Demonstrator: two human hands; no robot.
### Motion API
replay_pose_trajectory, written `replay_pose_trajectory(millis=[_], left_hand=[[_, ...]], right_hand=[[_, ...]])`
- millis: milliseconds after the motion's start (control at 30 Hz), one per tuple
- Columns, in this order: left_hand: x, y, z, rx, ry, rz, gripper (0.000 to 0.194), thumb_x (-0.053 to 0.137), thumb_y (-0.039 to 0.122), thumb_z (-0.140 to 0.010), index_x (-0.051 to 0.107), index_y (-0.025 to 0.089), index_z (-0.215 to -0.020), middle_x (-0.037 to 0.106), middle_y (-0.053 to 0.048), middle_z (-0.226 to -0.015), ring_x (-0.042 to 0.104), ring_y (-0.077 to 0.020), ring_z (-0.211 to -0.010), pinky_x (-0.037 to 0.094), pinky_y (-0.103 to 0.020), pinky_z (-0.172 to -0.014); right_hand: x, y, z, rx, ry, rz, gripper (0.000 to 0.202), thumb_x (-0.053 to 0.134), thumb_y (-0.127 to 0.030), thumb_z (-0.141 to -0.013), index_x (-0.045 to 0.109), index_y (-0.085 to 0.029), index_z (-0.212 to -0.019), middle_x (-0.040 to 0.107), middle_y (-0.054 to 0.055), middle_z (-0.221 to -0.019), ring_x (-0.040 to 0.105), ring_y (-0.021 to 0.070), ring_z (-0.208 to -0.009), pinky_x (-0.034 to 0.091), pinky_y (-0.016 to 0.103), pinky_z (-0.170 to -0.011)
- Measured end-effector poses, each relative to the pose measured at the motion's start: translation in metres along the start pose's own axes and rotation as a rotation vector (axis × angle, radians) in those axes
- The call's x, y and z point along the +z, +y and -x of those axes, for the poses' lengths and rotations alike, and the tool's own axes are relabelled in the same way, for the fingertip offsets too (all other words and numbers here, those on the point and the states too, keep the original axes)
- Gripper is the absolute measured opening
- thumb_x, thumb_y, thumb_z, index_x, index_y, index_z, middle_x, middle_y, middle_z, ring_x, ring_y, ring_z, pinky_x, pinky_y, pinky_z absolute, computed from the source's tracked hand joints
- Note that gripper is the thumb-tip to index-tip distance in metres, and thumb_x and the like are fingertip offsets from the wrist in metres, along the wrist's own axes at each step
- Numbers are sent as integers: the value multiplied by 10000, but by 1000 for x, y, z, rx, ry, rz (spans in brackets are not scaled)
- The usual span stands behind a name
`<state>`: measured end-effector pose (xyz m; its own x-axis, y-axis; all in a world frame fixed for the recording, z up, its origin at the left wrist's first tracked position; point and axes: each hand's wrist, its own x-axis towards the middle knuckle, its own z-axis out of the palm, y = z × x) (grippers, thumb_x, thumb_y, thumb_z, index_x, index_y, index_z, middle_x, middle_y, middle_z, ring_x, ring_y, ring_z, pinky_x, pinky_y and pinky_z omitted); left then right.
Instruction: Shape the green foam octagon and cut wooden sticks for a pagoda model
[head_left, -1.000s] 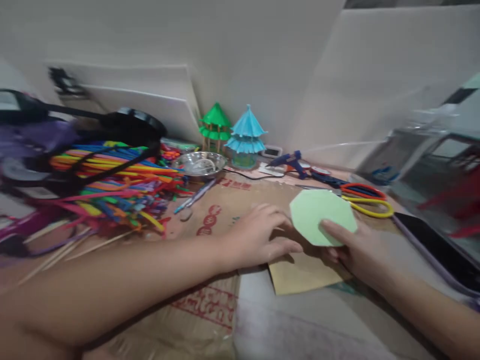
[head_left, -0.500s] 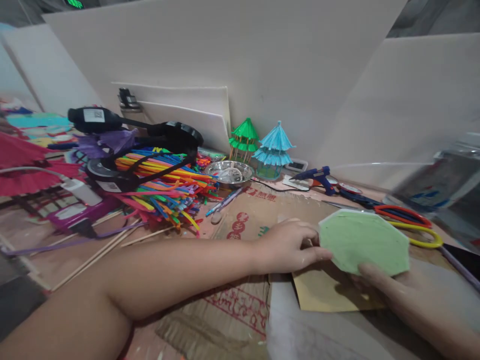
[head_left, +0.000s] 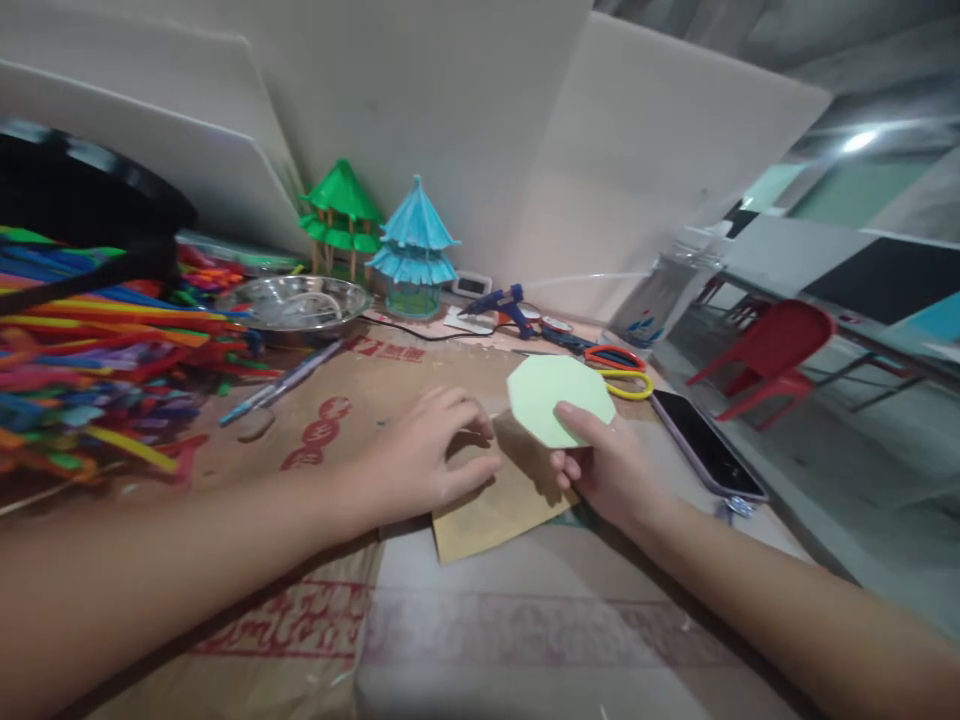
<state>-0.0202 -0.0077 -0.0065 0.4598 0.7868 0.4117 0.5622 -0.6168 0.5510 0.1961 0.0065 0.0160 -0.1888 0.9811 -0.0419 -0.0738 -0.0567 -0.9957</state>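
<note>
A pale green octagonal board (head_left: pixel 551 395) is pinched in my right hand (head_left: pixel 600 455), thumb on its face and the other fingers behind or below it. My left hand (head_left: pixel 427 450) is just left of the board and apart from it, holding nothing, its fingers bent and spaced from the thumb. Beneath both hands lies a yellowish-brown sheet of paper (head_left: pixel 480 525), partly covered by my left hand. Scissors with orange and yellow handles (head_left: pixel 630 385) lie right behind the board, their blades mostly hidden.
Left stands a heap of coloured pipe cleaners (head_left: pixel 97 370), beside a metal dish (head_left: pixel 300 305). Behind are a green model pavilion (head_left: pixel 341 210), a blue one (head_left: pixel 415 250) and a blue glue gun (head_left: pixel 499 303). A phone (head_left: pixel 709 440) lies near the right table edge; a red chair (head_left: pixel 776 350) stands beyond.
My view has swung right, bringing the phone and red chair into sight. The green board has moved away from my left hand's fingertips and stays in my right hand.
</note>
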Motion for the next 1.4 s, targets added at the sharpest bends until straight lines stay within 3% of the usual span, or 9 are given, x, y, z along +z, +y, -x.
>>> replay_pose_trajectory(millis=[267,333,400,467,533,733,933,1200,1400], left_hand=[[-7,5,-3,43,57,23,188,592,353,-953,687,209,-879,678,-37,-965,592,-209,-982,464,-360,-890],[-7,6,-2,32,33,-21,199,554,330,-959,686,204,-880,667,-44,-969,589,-213,-983,463,-370,-896],[-5,7,0,10,-16,-77,185,556,339,-936,676,198,-936,651,-61,-1027,579,-236,-1024,462,-400,-926],[-3,7,2,-9,-81,-139,250,598,388,-891,653,191,-1036,629,-87,-1118,557,-280,-1099,452,-450,-969],[0,7,5,-19,-132,-193,361,630,442,-856,624,186,-1111,610,-107,-1168,538,-316,-1145,444,-487,-988],[3,5,6,19,-178,-281,378,596,491,-881,617,178,-1091,622,-106,-1146,556,-322,-1121,443,-494,-981],[2,6,5,25,-222,-299,366,561,508,-915,623,181,-1070,614,-101,-1140,554,-310,-1118,443,-491,-980],[3,7,4,30,-230,-326,331,570,468,-907,621,170,-1043,598,-107,-1115,545,-324,-1107,447,-514,-965],[1,7,6,26,-228,-291,348,565,486,-916,626,172,-1055,598,-98,-1122,543,-309,-1110,442,-499,-976]], right_hand=[[-3,10,2,-36,-135,115,422,732,-530,-781,633,-173,-982,639,-6,-608,520,111,-423,479,232,-393],[-6,9,1,-147,-55,260,401,712,-507,-805,659,-183,-1035,715,45,-799,617,150,-574,551,279,-518],[-10,8,-1,-302,38,445,392,686,-442,-822,656,-201,-1130,735,85,-1037,688,221,-851,593,377,-769],[-15,9,-6,-428,78,621,423,655,-387,-829,627,-203,-1209,711,109,-1177,653,281,-1092,515,474,-988],[-17,12,-11,-511,57,749,442,632,-361,-827,607,-194,-1235,695,126,-1216,621,302,-1171,456,504,-1058],[-9,16,-17,-513,-83,994,347,556,-333,-836,594,-201,-1155,719,118,-1073,665,286,-995,525,432,-889],[-10,-11,23,-343,-250,1134,276,500,-294,-842,603,-198,-1079,726,81,-884,651,237,-753,501,343,-687],[-2,11,-3,-434,-112,1232,203,486,-352,-876,606,-200,-938,687,89,-794,631,237,-704,455,333,-651],[-8,-5,26,-370,-267,1204,231,494,-293,-881,610,-207,-1061,718,65,-872,635,212,-732,458,301,-657]])
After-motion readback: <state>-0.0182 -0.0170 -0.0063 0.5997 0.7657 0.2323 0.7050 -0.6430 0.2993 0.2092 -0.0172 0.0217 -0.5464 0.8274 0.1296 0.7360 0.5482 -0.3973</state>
